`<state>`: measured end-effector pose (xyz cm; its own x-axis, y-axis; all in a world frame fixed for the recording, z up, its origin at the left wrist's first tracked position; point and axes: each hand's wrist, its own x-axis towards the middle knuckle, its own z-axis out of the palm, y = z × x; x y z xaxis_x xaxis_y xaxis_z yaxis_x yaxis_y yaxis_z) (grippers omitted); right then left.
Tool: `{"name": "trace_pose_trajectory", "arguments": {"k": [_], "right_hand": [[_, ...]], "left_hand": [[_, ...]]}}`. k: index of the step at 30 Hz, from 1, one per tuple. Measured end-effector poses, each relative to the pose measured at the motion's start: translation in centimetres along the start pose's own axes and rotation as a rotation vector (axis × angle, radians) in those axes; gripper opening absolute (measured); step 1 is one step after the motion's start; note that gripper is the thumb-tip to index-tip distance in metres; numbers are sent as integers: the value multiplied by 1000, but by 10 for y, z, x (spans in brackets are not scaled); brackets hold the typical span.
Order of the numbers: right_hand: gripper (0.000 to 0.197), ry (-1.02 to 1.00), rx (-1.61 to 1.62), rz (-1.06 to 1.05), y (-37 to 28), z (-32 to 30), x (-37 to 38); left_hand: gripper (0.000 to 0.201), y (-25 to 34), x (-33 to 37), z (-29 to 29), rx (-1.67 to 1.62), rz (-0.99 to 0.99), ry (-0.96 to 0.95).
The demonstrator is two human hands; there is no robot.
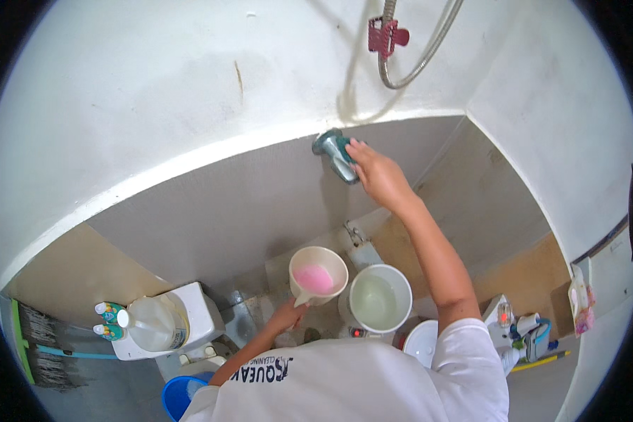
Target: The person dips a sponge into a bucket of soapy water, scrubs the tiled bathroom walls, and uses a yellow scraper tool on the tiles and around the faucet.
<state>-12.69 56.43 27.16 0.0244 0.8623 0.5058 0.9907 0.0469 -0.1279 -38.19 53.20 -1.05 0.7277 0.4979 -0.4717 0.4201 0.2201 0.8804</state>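
My left hand [284,316] grips the handle of a cream dipper [336,256] that holds pink liquid [314,279]. Higher up, at the top edge of the grey wall panel, my right hand [380,172] is closed on what looks like a dark green scouring pad [344,143]. The pad lies against a shiny chrome wall fitting [343,169], probably a tap. My fingers partly cover both. Just right of the dipper stands a white bucket [408,309] with cloudy, pale greenish water.
A metal shower hose [435,43] with a dark red claw clip [383,36] hangs above. On the left, a large translucent jug [148,323] and small bottles [108,309] stand on a toilet tank [202,301]. A blue bucket [176,397] is lower left; cleaning supplies [534,337] lie right.
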Motion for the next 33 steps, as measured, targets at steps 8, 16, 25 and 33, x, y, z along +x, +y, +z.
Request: {"name": "trace_pose_trajectory", "arguments": {"k": [8, 16, 25, 33], "right_hand": [[31, -37, -13, 15, -5, -14, -29], [30, -77, -84, 27, -10, -13, -24], [30, -86, -46, 73, -10, -15, -23], [31, -23, 13, 57, 2, -1, -24]], "left_hand": [[31, -4, -1, -6, -71, -21, -55], [30, -14, -4, -8, -29, 26, -75], [32, -8, -12, -14, -22, -4, -112], [30, -1, -11, -18, 53, -32, -85]]}}
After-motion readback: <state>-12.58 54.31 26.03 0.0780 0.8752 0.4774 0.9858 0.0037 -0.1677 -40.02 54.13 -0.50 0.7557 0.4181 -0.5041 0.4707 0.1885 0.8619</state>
